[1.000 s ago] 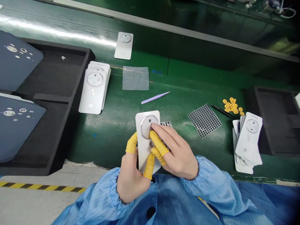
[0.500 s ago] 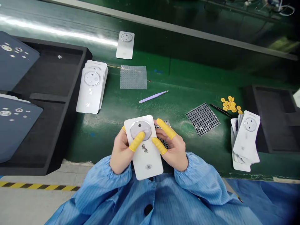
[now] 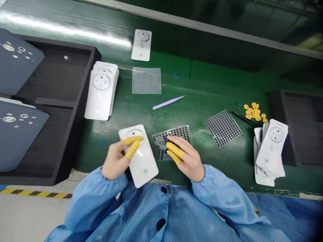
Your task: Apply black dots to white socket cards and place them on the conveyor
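Observation:
A white phone back cover (image 3: 145, 163) with a camera ring lies tilted at the bench's front edge. Over its upper part is my left hand (image 3: 118, 156), with the yellow-cotted thumb and forefinger pinched together; anything between them is too small to make out. Just right of the cover rests a torn clear sheet of black round dots (image 3: 183, 132). My right hand (image 3: 188, 156) lies over that sheet, its yellow-cotted thumb and forefinger close together. What they pinch, if anything, is hidden.
Purple tweezers (image 3: 168, 102) and a bubble-wrap piece (image 3: 146, 80) lie ahead. Stacked white covers stand left (image 3: 99, 101) and right (image 3: 271, 151). A second dot sheet (image 3: 223, 127), black tweezers (image 3: 243, 118), yellow finger cots (image 3: 254, 111) and black trays (image 3: 58, 80) flank the bench.
The cover has gone from being held up in both hands to lying lower and further left. My right hand has left it for the dot sheet; my left fingers have closed into a pinch.

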`<state>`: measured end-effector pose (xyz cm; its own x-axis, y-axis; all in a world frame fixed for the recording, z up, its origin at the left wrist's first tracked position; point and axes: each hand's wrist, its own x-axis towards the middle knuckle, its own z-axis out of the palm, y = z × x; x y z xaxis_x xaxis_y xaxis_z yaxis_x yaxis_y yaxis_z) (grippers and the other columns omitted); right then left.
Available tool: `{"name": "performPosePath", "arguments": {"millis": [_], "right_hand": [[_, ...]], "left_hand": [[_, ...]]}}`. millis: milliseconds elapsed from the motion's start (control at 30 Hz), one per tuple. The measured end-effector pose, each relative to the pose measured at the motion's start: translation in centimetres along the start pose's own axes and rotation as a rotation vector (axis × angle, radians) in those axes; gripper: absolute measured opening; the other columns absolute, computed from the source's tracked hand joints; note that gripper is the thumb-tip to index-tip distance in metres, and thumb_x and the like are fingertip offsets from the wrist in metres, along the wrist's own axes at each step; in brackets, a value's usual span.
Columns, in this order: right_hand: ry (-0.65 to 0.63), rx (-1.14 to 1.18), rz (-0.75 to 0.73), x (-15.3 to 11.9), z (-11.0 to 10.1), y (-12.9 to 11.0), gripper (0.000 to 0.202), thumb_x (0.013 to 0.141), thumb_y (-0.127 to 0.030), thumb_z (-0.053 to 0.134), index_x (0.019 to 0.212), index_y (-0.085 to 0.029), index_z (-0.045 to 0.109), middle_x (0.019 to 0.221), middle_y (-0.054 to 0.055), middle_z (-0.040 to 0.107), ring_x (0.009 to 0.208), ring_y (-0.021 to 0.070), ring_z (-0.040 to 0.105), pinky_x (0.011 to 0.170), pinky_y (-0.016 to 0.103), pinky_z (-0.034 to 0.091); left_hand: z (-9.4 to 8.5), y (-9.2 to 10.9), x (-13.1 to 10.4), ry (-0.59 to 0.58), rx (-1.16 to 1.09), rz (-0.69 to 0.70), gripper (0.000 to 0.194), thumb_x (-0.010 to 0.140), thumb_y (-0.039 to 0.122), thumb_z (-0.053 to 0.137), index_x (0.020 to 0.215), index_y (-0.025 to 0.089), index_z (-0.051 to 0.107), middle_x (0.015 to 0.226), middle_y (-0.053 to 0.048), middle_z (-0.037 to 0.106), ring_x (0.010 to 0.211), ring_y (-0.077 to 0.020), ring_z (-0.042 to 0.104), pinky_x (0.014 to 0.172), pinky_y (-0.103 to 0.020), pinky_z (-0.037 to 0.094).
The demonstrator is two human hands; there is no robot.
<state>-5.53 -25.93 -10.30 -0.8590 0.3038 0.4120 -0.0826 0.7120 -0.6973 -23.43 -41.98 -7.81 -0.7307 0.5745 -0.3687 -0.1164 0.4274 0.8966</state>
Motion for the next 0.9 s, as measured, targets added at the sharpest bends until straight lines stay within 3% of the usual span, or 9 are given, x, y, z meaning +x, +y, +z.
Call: {"name": "performPosePath", "arguments": {"millis": [133, 233, 433, 500, 600, 733, 900], "right_hand": [[-0.062, -0.001, -0.041, 0.7, -1.1, -0.9, 0.045, 0.086, -0.011, 0.059, 0.130, -0.018, 0.051, 0.129, 0.016, 0.058, 0.124, 0.0251, 0.052, 0.099, 0.050, 0.052], [-0.074, 0.023, -0.041, 1.5, -1.7, -1.1, 0.038, 0.085, -0.012, 0.061, 0.123, -0.017, 0.056, 0.121, 0.016, 0.062, 0.119, 0.0245, 0.056, 0.096, 0.048, 0.054], [-0.067, 0.134, 0.031, 3.9, -2.7, -1.8, 0.030, 0.086, -0.022, 0.063, 0.116, -0.019, 0.060, 0.113, 0.011, 0.066, 0.105, 0.0203, 0.063, 0.089, 0.041, 0.057], [-0.026, 0.079, -0.014, 4.4, -2.5, -1.9, 0.021, 0.087, -0.018, 0.059, 0.108, -0.019, 0.062, 0.105, 0.010, 0.068, 0.097, 0.0191, 0.065, 0.082, 0.038, 0.058], [-0.019, -0.059, -0.156, 4.7, -1.6, -1.6, 0.017, 0.090, -0.010, 0.050, 0.100, -0.016, 0.061, 0.099, 0.011, 0.067, 0.093, 0.0190, 0.063, 0.075, 0.035, 0.059], [-0.011, -0.120, -0.261, 4.2, 0.0, -0.7, 0.020, 0.090, -0.005, 0.045, 0.104, -0.012, 0.056, 0.101, 0.015, 0.065, 0.096, 0.0204, 0.062, 0.077, 0.036, 0.059], [0.032, 0.054, -0.074, 3.6, 1.6, 0.2, 0.016, 0.089, -0.010, 0.048, 0.103, -0.013, 0.055, 0.098, 0.013, 0.063, 0.092, 0.0173, 0.061, 0.077, 0.033, 0.056]], "left_hand": [[3.5, 1.3, -0.8, -0.213, -0.250, -0.092, 0.043, 0.065, 0.046, 0.078, 0.088, 0.010, 0.076, 0.087, -0.013, 0.076, 0.076, -0.0272, 0.071, 0.068, -0.036, 0.059], [4.5, 1.9, -0.9, -0.207, -0.297, -0.090, 0.033, 0.065, 0.039, 0.080, 0.084, 0.012, 0.077, 0.085, -0.011, 0.076, 0.074, -0.0242, 0.071, 0.067, -0.033, 0.059], [4.0, 2.1, -0.9, -0.094, -0.256, -0.076, 0.029, 0.067, 0.034, 0.078, 0.085, 0.011, 0.077, 0.085, -0.011, 0.076, 0.080, -0.0263, 0.071, 0.069, -0.034, 0.058], [4.2, 2.1, -1.0, -0.113, -0.222, -0.055, 0.026, 0.068, 0.031, 0.077, 0.086, 0.011, 0.076, 0.082, -0.009, 0.076, 0.078, -0.0269, 0.071, 0.068, -0.035, 0.058], [4.5, 1.8, -1.2, -0.183, -0.116, 0.037, 0.023, 0.069, 0.022, 0.072, 0.089, 0.014, 0.076, 0.078, -0.006, 0.076, 0.077, -0.0271, 0.071, 0.069, -0.036, 0.058], [4.6, 1.4, -1.2, -0.141, 0.162, 0.245, 0.031, 0.070, 0.014, 0.061, 0.098, 0.014, 0.075, 0.087, -0.009, 0.077, 0.078, -0.0282, 0.072, 0.070, -0.037, 0.057], [4.6, 0.7, -0.7, -0.112, 0.347, 0.407, 0.025, 0.073, 0.020, 0.059, 0.089, 0.017, 0.077, 0.079, -0.010, 0.077, 0.064, -0.0242, 0.071, 0.061, -0.032, 0.057]]}}
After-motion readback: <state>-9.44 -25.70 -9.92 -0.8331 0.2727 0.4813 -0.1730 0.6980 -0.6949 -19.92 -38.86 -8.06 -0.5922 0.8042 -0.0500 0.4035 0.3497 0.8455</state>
